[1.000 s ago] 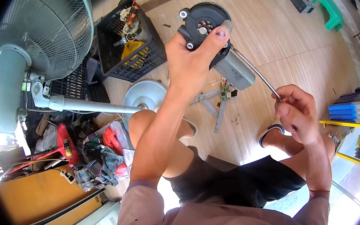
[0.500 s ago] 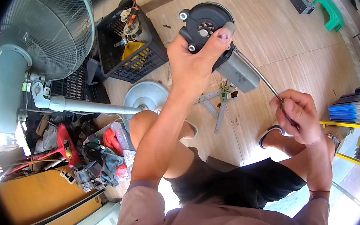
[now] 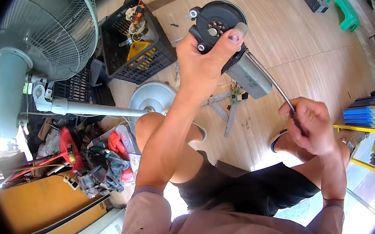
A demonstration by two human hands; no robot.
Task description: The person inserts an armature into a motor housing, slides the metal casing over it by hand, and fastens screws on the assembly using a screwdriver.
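Note:
My left hand [image 3: 206, 58] grips an electric motor with a round black gear housing [image 3: 220, 15] and a silver cylindrical body [image 3: 251, 79]. The thumb lies across the housing, beside a small toothed gear in its centre. Metal-ringed mounting holes show on the housing's left side. In my right hand [image 3: 311, 122], fingers are wrapped round the dark handle of a long screwdriver [image 3: 274, 82]. Its shaft slants up and left to the motor, meeting it near the joint of housing and body. The tip is hidden there.
A black plastic crate [image 3: 143, 64] with parts stands beyond my left arm, near a large standing fan [image 3: 51, 35] with a round base [image 3: 162, 94]. A green circuit board [image 3: 236, 94] and metal brackets lie on the floor. A green stool [image 3: 344, 12] and blue stacked boxes [image 3: 370, 116] are at right.
My right hand has turned slightly about the screwdriver handle, its fingers shifting. The motor and my left hand have moved barely to the right.

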